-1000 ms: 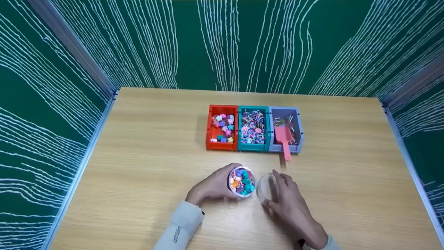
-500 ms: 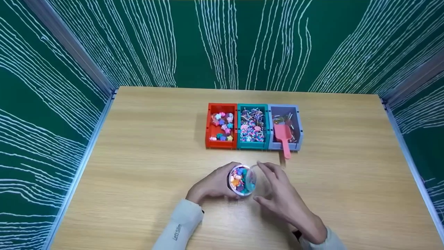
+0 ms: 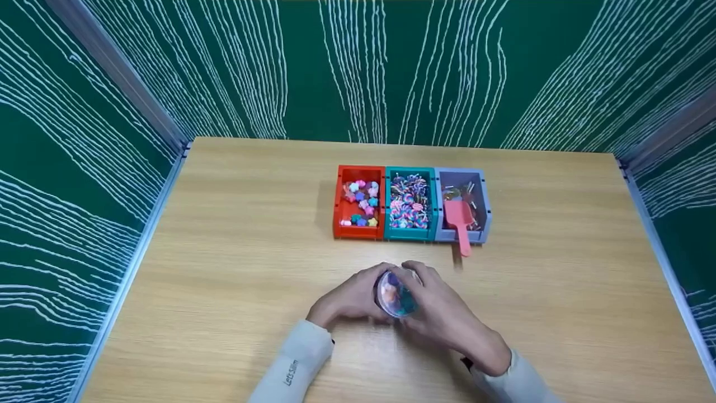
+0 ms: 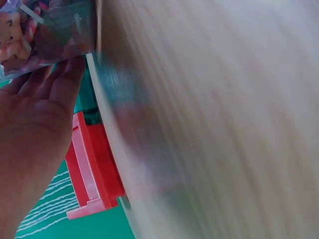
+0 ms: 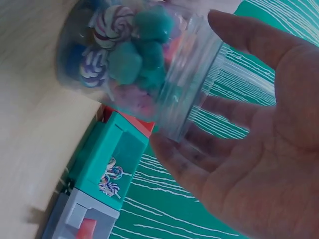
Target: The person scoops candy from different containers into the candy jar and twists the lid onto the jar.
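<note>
A clear jar filled with teal pieces, swirl lollipops and other small colourful charms stands on the table in front of the person. My left hand grips its side; in the left wrist view the fingers curl round the clear wall. On the mouth of the jar lies a transparent round lid. The right hand holds this lid by its edge, thumb on one side and fingers on the other. Part of the jar and lid is hidden behind both hands.
Beyond the hands stand three joined bins: a red bin with star-shaped charms, a teal bin with lollipop charms, and a grey-purple bin. A pink scoop leans in the last, its handle over the front edge.
My right hand has brought the lid leftward from beside the jar onto its mouth. The left hand has kept its grip on the jar, almost in place.
</note>
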The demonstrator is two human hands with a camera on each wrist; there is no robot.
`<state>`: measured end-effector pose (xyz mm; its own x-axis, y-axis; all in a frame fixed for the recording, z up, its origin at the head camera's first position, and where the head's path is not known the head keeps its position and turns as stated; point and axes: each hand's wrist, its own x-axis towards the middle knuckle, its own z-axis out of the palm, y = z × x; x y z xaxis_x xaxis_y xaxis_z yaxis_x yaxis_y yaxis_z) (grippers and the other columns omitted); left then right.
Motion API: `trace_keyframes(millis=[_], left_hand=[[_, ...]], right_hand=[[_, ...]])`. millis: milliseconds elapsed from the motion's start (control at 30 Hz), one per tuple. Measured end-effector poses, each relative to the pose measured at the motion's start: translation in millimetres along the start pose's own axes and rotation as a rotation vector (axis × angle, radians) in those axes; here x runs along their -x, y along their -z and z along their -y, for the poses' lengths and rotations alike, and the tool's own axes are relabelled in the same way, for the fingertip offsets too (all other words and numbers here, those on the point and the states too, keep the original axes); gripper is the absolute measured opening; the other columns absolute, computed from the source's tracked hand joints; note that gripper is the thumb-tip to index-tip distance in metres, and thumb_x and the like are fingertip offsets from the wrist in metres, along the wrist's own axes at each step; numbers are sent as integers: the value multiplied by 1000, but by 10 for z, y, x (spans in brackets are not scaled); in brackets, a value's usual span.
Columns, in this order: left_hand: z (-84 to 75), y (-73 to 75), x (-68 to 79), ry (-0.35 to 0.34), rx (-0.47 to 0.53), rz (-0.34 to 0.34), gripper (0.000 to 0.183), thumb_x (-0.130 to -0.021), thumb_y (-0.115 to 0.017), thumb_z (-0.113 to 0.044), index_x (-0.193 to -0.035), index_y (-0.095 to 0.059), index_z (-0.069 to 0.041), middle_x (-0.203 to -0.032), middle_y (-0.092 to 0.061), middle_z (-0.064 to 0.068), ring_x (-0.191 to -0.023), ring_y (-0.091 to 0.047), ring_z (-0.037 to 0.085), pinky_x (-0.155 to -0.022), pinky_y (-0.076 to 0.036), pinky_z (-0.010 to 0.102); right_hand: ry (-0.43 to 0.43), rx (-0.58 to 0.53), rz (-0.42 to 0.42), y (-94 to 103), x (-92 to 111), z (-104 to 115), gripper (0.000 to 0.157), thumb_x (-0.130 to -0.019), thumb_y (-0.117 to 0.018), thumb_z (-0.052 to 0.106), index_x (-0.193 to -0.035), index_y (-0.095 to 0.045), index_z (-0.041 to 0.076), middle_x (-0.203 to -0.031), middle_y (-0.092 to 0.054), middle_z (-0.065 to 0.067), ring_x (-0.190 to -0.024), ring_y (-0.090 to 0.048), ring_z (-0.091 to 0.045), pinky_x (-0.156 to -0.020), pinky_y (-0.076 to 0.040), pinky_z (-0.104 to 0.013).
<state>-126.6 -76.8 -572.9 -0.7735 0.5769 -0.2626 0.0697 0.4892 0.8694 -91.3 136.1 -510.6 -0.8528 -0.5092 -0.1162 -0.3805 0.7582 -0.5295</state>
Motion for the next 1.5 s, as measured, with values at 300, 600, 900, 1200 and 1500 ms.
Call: trace_keyframes(millis=[300, 600, 900, 1200, 1500], left_hand=[[-28, -36, -23, 2, 5, 6, 94, -77, -95, -19, -156, -44, -25, -151, -55, -7, -138, -53, 16, -121, -40, 40], [-24, -24, -40, -42, -17, 11, 90, -77, -96, -23, -152, -47, -21, -147, -58, -6, -132, -55, 13, -120, -40, 34], [-25, -15, -39, -17, -13, 15, 89, -78, -96, -27, -151, -47, -22, -145, -58, -7, -130, -55, 11, -120, -40, 35], [-25, -26, -35, -10, -12, 13, 86, -79, -95, -29, -151, -47, -25, -146, -58, -9, -132, -55, 12, -120, -40, 36], [1, -30, -32, -57, 1, 5, 86, -78, -96, -27, -150, -49, -22, -142, -60, -9, -127, -57, 10, -116, -43, 31]], right_hand=[[67, 37, 47, 90, -26, 17, 92, -78, -93, 8, -158, -49, 13, -151, -48, -21, -133, -54, -41, -107, -51, -59], [39, 28, 87, 110, -72, 11, 90, -80, -94, 13, -159, -49, 14, -149, -51, -21, -127, -59, -40, -105, -52, -59], [9, 52, 92, 122, -114, 99, 86, -78, -95, 10, -154, -54, 11, -144, -54, -23, -118, -64, -39, -102, -55, -56], [-13, 49, 119, 155, -103, 127, 88, -79, -94, 7, -155, -51, 8, -145, -51, -25, -115, -65, -40, -101, -56, -56], [14, 58, 131, 148, -126, 103, 85, -78, -94, 4, -153, -54, 9, -143, -52, -25, -107, -67, -39, -95, -59, -54]])
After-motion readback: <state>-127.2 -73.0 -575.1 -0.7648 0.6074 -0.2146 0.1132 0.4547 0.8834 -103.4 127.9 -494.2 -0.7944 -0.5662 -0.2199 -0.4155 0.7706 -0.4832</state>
